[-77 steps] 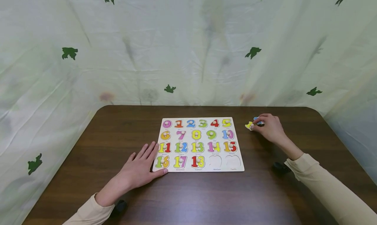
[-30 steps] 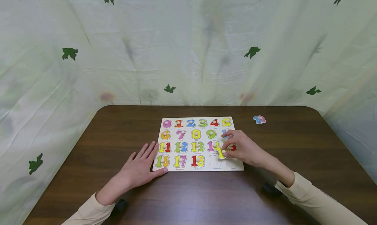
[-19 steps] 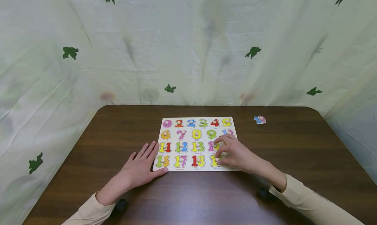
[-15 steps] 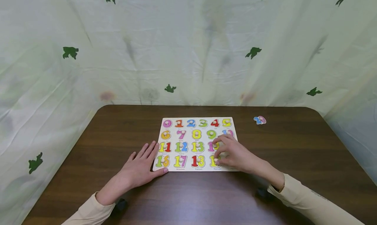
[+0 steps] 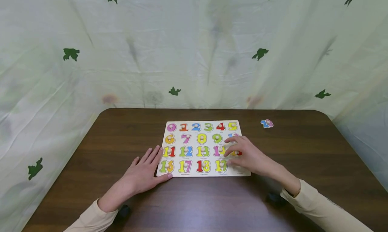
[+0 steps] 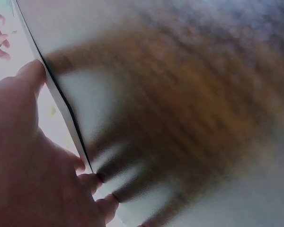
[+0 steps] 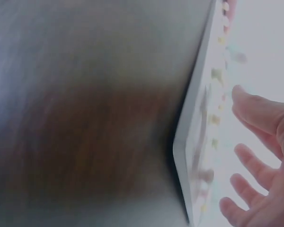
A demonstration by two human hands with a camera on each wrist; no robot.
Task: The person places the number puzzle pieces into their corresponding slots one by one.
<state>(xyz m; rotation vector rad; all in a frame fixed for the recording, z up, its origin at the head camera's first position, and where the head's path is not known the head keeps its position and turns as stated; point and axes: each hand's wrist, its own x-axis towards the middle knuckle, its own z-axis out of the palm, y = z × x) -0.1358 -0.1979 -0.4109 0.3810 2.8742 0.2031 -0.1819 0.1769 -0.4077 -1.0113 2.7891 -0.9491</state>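
Observation:
A white number puzzle board [image 5: 188, 122] lies mid-table, its slots filled with coloured numbers. The yellow-green 19 piece [image 5: 221, 165] sits in the bottom row. My right hand [image 5: 234, 151] hovers over the board's lower right corner with fingers relaxed and spread, holding nothing; it hides the last slot. In the right wrist view the right hand [image 7: 260, 156] spreads above the board [image 7: 199, 142]. My left hand [image 5: 145, 173] lies flat on the table, thumb against the board's lower left corner. The left wrist view shows the left hand [image 6: 33, 156] at the board's edge [image 6: 61, 99].
One loose blue-and-pink 20 piece [image 5: 266, 123] lies on the dark wooden table [image 5: 212, 205], right of the board near the far edge. A pale curtain with green leaf prints [image 5: 194, 50] closes off the back and sides.
My right hand carried the 19 piece from the table's right side to the board, set it in the bottom row, let go and drew back slightly. The left hand stayed put.

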